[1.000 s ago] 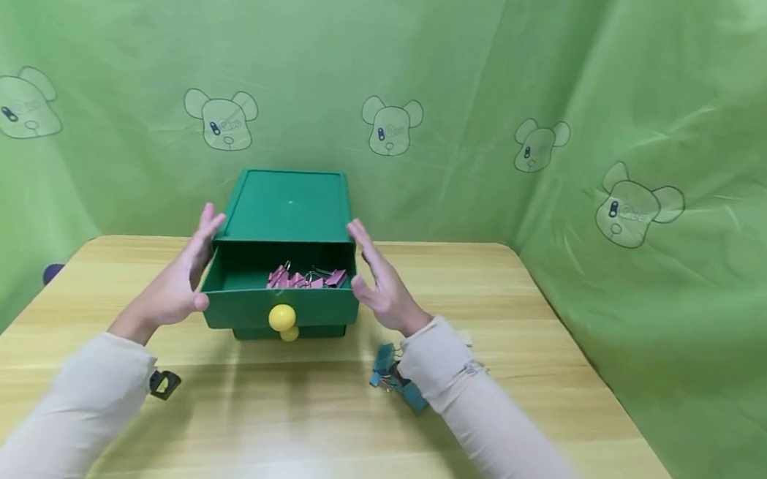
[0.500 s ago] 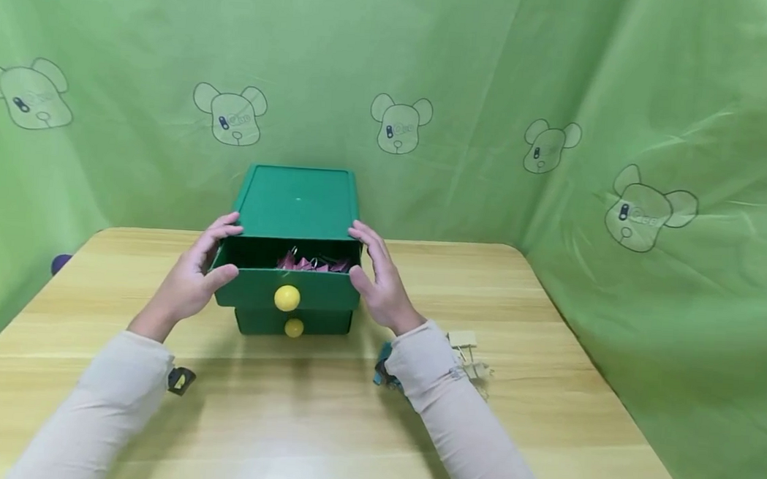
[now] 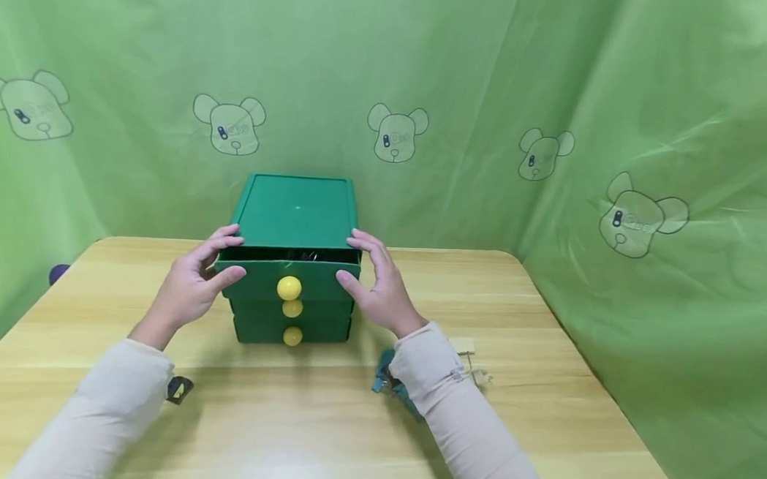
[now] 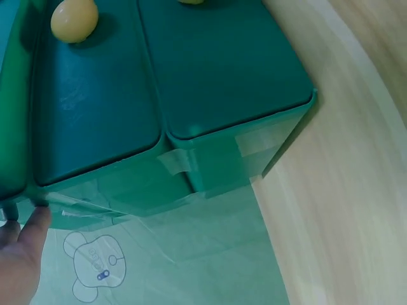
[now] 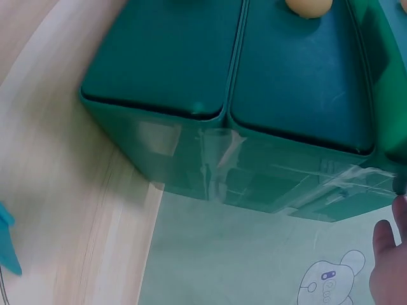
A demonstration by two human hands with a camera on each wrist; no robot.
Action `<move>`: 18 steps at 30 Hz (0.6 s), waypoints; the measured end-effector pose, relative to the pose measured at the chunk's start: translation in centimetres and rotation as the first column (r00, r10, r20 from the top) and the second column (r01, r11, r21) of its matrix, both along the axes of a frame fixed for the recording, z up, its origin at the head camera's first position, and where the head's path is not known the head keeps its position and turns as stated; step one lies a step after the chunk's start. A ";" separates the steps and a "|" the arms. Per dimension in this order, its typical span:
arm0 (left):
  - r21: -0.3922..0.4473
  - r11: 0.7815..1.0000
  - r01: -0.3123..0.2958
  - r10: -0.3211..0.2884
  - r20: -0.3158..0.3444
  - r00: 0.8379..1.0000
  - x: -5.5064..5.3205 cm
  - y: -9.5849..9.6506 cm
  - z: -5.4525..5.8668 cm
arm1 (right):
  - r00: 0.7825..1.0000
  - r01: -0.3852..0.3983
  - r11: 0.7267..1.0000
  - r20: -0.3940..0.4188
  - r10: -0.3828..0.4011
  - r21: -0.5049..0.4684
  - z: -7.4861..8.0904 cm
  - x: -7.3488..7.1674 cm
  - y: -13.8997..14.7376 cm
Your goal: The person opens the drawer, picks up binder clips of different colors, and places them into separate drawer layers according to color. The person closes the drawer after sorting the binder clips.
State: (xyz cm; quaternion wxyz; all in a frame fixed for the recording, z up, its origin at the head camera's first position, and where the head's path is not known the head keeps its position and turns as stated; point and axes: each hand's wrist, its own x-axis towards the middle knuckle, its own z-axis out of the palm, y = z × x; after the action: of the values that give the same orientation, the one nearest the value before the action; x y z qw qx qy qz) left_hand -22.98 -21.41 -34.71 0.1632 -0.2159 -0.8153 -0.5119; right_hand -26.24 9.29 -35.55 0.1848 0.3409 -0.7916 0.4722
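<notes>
A green plastic drawer cabinet (image 3: 296, 208) stands on the table, its top drawer (image 3: 321, 282) partly pulled out. Dark shapes with shiny wire handles (image 3: 310, 256) show through the drawer's narrow gap. My left hand (image 3: 191, 285) is at the left front corner, fingertips on the cabinet's top edge and thumb against the drawer front. At the right corner, my right hand (image 3: 383, 292) lies the same way, thumb on the drawer front. Both wrist views show fingertips beside the cabinet's taped side; the thumbs are hidden there. A yellow ball knob (image 3: 289, 288) sits on the drawer.
Blue binder clips (image 3: 385, 371) lie right of the cabinet, partly behind the right sleeve. Beyond them are cream-coloured clips (image 3: 463, 345). A black clip (image 3: 179, 389) lies beside the left sleeve. A green curtain (image 3: 460, 68) hangs behind the wooden table (image 3: 267, 423).
Both hands have come onto the front corners, and the top drawer has slid back into the cabinet. The pink binder clips inside have mostly gone from sight; the lower drawers show more.
</notes>
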 end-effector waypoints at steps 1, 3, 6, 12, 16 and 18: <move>0.000 1.000 -0.015 0.015 -0.005 1.000 0.0 0.0 -0.1 | 1.000 0.002 1.000 -0.006 -0.002 0.004 0.0 0.0 0.0; 0.001 0.999 -0.041 0.041 -0.017 0.999 0.1 0.1 -0.1 | 1.000 0.007 1.000 -0.022 -0.007 0.010 0.0 -0.1 -0.1; -0.007 0.997 -0.076 0.076 -0.024 0.997 0.1 0.2 -0.2 | 0.999 0.015 1.000 -0.039 -0.015 0.015 0.0 -0.2 -0.2; -0.011 0.992 -0.124 0.124 -0.058 0.991 -0.1 0.5 0.1 | 0.997 0.039 0.999 -0.072 -0.039 -0.004 0.1 -0.4 -0.3; -0.015 0.986 -0.164 0.162 -0.092 0.983 -0.3 0.8 0.1 | 0.994 0.051 0.999 -0.100 -0.052 -0.016 0.0 -0.6 -0.3; -0.007 0.983 -0.184 0.183 -0.105 0.978 -0.3 1.0 0.0 | 0.992 0.053 0.998 -0.117 -0.055 -0.018 -0.1 -0.6 -0.3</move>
State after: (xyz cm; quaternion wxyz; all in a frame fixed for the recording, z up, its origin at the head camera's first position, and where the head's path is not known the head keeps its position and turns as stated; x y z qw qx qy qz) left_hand -23.33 -20.43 -34.74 0.2501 -0.1673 -0.8264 -0.4760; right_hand -26.85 8.95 -35.66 0.2462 0.3452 -0.7849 0.4518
